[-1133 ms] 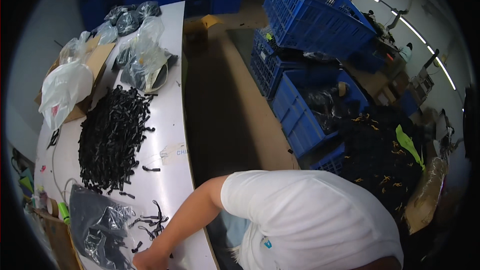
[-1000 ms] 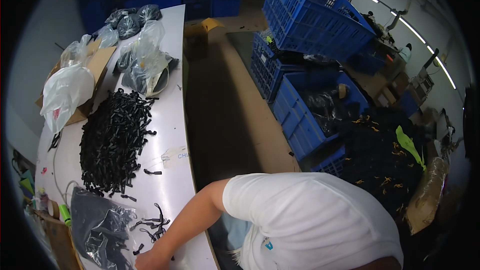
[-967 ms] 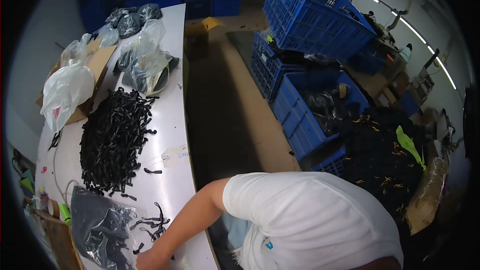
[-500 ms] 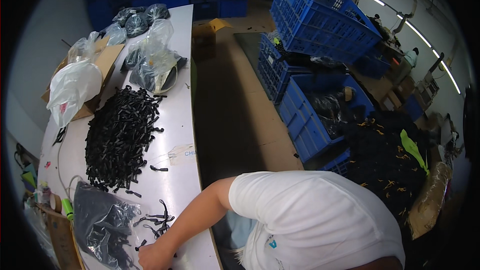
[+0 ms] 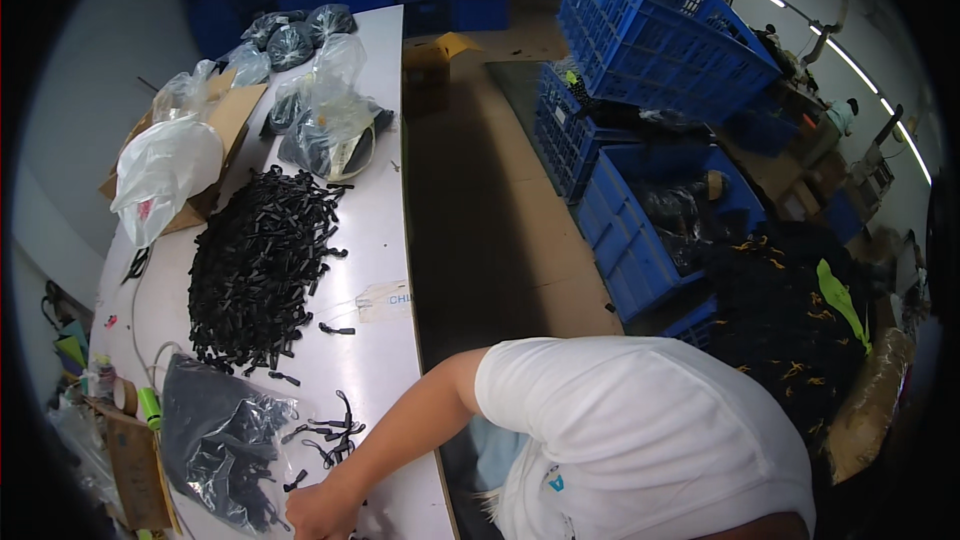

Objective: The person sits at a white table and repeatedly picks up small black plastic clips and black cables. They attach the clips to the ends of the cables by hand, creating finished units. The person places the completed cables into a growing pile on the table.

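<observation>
Desk: How much is done, and how much is left?

Photographer: A large heap of black cord tabs lies loose on the surface, seemingly the bulk left to handle. A smaller cluster sits apart, near the right hand; nothing there looks clearly finished.

Desk: And the hands?

Photographer: The right is at the lower edge, fingertips hidden, its grip impossible to tell. The left is out of view. A clear bag with dark contents lies beside the cluster.
</observation>
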The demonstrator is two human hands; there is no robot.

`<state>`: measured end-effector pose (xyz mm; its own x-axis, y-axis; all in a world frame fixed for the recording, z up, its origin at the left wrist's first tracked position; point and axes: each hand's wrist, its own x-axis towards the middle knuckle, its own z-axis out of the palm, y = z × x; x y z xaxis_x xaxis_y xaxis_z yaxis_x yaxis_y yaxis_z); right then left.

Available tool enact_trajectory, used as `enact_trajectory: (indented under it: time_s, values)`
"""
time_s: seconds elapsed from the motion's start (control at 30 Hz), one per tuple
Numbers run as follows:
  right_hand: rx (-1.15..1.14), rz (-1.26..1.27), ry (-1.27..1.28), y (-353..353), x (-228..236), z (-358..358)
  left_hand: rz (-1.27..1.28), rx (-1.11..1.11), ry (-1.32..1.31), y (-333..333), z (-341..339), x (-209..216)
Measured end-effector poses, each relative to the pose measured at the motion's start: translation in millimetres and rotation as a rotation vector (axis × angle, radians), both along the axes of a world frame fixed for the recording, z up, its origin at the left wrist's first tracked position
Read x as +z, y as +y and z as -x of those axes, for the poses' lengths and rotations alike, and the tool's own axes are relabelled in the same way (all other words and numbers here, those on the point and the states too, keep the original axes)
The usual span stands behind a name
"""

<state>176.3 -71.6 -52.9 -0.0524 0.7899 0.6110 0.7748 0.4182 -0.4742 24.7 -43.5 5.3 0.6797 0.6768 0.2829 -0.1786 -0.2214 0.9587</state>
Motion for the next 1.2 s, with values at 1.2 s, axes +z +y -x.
enact_trajectory:
  time_s: [1.2]
  values:
    - [0.206, -0.04, -0.155, -25, 30, -20, -0.719, -0.033, 0.391, 36, 22, -3]
